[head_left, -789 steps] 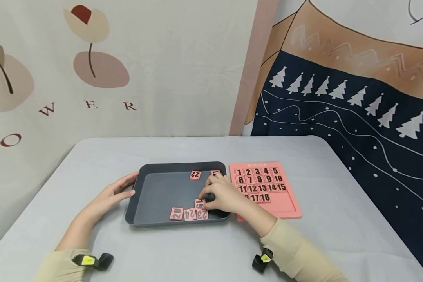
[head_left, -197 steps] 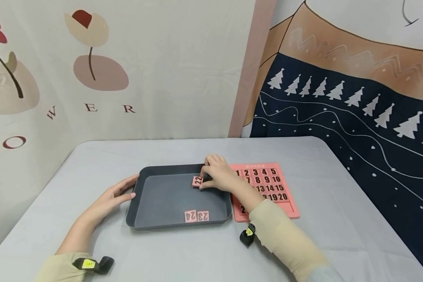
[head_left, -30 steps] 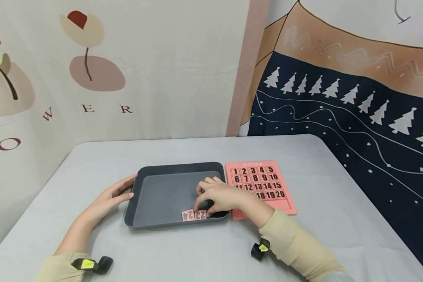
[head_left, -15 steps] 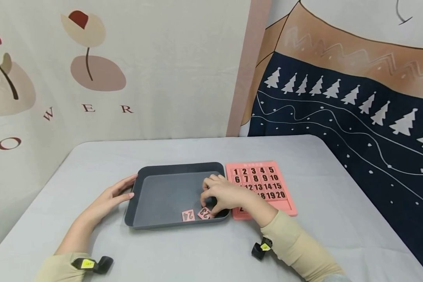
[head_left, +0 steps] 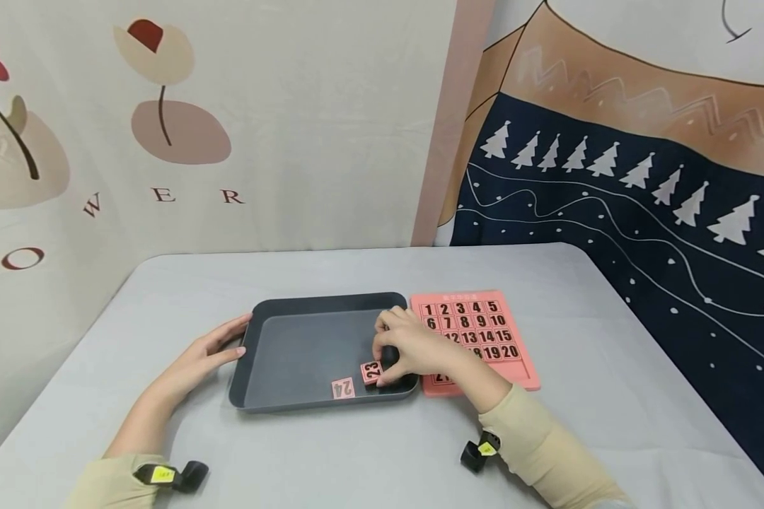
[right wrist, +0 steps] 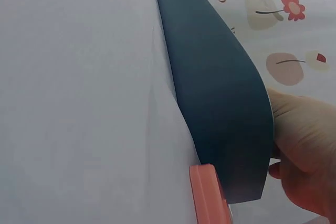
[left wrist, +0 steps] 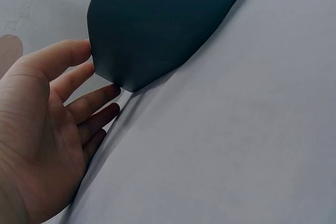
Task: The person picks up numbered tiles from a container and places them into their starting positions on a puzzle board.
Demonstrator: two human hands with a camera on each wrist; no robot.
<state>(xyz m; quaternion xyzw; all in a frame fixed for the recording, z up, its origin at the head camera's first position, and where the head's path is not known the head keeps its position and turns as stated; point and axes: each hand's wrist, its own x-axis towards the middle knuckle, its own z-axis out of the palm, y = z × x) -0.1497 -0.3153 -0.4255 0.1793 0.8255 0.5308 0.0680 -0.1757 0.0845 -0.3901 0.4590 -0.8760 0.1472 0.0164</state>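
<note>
In the head view my right hand (head_left: 414,348) reaches into the right end of the grey tray (head_left: 305,353). Its thumb and fingertips pinch a pink number tile marked 23 (head_left: 371,372), which is turned sideways. Another tile, 24 (head_left: 342,388), lies upside down near the tray's front wall. My left hand (head_left: 204,357) rests at the tray's left end, its fairly straight fingers touching the rim. The left wrist view shows those fingertips along the dark tray wall (left wrist: 152,30). From the right wrist, the tray's side hides the right fingertips.
Right of the tray lies a pink number board (head_left: 512,375) with rows of tiles from 1 upward; my right hand and forearm cover part of its lower left. Both sit on a white-covered table (head_left: 305,459), with printed cloths hanging behind.
Tile 23 has slid right, away from 24, and turned sideways in my right hand over the last second. Since the oldest frames, 19, 20 and 21 joined the board; 22 left the tray.
</note>
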